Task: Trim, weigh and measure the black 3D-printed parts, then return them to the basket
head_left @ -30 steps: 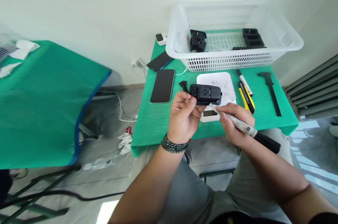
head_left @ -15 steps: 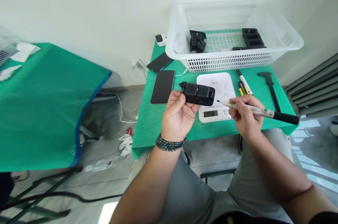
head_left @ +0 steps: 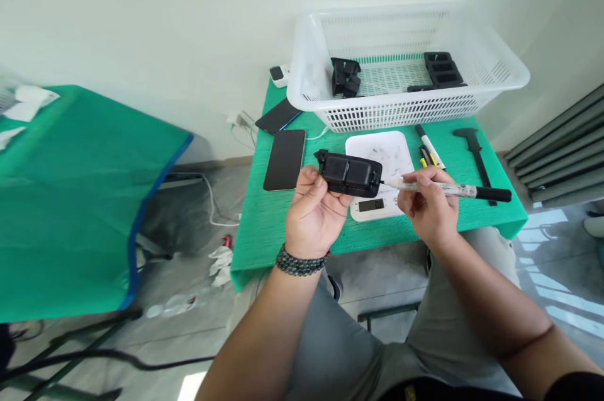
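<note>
My left hand (head_left: 315, 211) is closed on a black plastic part (head_left: 350, 173), an elongated piece with two raised blocks and a pointed left end. It is held above the table, partly in front of a white digital scale (head_left: 377, 146). My right hand (head_left: 430, 203) grips a white marker pen (head_left: 460, 191) with a black rear end. The marker's tip meets or nearly meets the right end of the part; whether it touches I cannot tell. The scale's display is lit, its digits too small to read surely.
A white plastic basket (head_left: 406, 105) with several black parts stands at the back of the green-covered table (head_left: 264, 225). Markers (head_left: 430, 148) and a dark caliper (head_left: 475, 152) lie to the right. A black tablet (head_left: 284, 160) and a phone (head_left: 277, 116) lie left. Another green-covered table (head_left: 85, 199) stands further left.
The marker's tip has moved left to the right end of the black part. My left hand has tilted the part so more of its top face shows. The view has shifted slightly.
</note>
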Available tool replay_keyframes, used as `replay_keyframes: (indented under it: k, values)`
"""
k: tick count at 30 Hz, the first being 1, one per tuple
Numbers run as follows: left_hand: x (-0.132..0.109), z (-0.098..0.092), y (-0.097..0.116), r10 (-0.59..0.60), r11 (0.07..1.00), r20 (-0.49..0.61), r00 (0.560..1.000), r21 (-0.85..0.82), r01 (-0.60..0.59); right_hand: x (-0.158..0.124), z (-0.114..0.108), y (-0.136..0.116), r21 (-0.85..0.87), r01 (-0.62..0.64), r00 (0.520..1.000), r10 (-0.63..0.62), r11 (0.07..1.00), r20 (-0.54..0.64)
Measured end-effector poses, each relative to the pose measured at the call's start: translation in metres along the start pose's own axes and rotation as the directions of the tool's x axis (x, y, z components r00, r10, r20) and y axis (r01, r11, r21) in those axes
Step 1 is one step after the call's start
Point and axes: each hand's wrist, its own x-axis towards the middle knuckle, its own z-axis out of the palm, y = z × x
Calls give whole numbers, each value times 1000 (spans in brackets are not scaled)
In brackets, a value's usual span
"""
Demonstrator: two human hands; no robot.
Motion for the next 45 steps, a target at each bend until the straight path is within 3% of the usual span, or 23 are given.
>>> replay_keyframes:
  k: [7, 11, 14, 18, 22, 24, 26, 29, 32, 34, 36, 39, 41, 42, 45]
  values:
    - [-4, 4, 1, 84, 992, 53, 995, 92, -88, 7, -2, 3, 12, -36, 998, 36, 999, -48]
    - [-5, -1, -3, 30, 996, -4, 1000, 82, -30, 9, 0, 3, 94, -146, 989, 144, 985, 27]
    - [-6, -3, -6, -4, 999, -17, 1000, 37, 4, 9, 1, 5, 113, -139, 990, 135, 984, 42]
    - [-9, 4, -4, 34, 997, 27, 999, 73, -36, 11, -3, 11, 4, 5, 1000, -5, 1000, 14]
    - [-16, 14, 5, 63, 994, 79, 995, 83, -69, 15, -9, 11, -266, 37, 988, 4, 963, 152]
    - [-20, 16, 13, 52, 997, 100, 994, 54, -58, 17, -12, 7, -518, 179, 975, -82, 837, 204]
    - [-24, 15, 23, 55, 998, 127, 990, 29, -59, 21, -17, 2, -699, 309, 950, -243, 645, 196]
    - [-25, 8, 35, 119, 992, 160, 980, 22, -124, 35, -36, -8, -795, 357, 886, -447, 490, 122]
    - [-18, 0, 34, 130, 991, 110, 985, 19, -133, 57, -68, -20, -857, 353, 828, -552, 376, 99]
    - [-11, -3, 27, 98, 995, 74, 992, 6, -98, 70, -91, -27, -904, 334, 865, -468, 267, 181]
    - [-6, -4, 20, 73, 997, 72, 995, -6, -73, 78, -109, -31, -954, 281, 934, -256, 99, 249]
    - [-3, -3, 13, 59, 998, 95, 994, 2, -59, 81, -123, -31, -990, 126, 991, 45, -54, 124]
    - [-2, -2, 9, 66, 997, 102, 993, 38, -70, 79, -124, -28, -997, 77, 997, 26, -26, 76]
    - [-2, 0, 7, 76, 994, 112, 991, 73, -85, 77, -122, -26, -996, 82, 996, -38, 36, 80]
    - [-3, 5, 1, 171, 923, 194, 966, 312, -226, 64, -106, -22, -908, 210, 966, -218, 364, 136]
